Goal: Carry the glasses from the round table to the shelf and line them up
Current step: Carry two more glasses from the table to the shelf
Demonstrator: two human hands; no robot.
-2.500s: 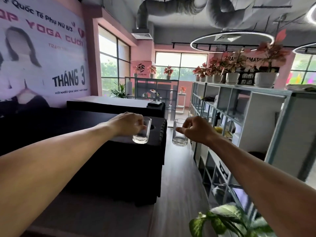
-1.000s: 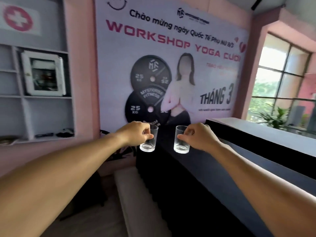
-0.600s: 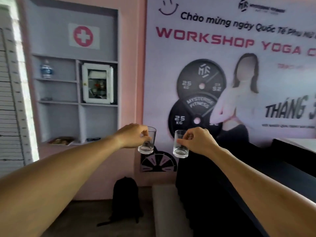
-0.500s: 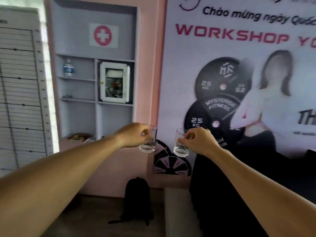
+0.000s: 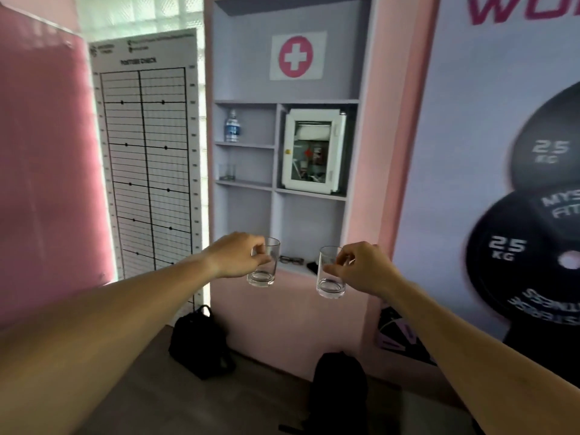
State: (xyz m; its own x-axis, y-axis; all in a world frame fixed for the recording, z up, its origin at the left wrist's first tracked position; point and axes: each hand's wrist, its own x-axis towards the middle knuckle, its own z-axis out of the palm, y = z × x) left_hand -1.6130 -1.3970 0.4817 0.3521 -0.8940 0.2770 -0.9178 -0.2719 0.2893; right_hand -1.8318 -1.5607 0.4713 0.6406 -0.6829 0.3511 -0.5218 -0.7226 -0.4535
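I hold two clear, empty drinking glasses out in front of me, upright. My left hand (image 5: 238, 259) grips the left glass (image 5: 263, 268) near its rim. My right hand (image 5: 361, 265) grips the right glass (image 5: 329, 277) the same way. Straight ahead is a grey recessed wall shelf (image 5: 244, 183) with several compartments. One clear glass (image 5: 227, 171) stands on its middle left ledge. Both held glasses hang in the air in front of the shelf's lowest ledge, short of the wall. The round table is out of sight.
A water bottle (image 5: 232, 126) stands on the upper left ledge, and a white first-aid cabinet (image 5: 314, 150) fills the right compartment. Eyeglasses (image 5: 292, 259) lie on the bottom ledge. Two black backpacks (image 5: 201, 342) sit on the floor below. A white chart board (image 5: 150, 158) leans at left.
My view has swung left from the poster to the wall shelf, which now looks closer and centred. Both hands keep their glasses held out at the same height.
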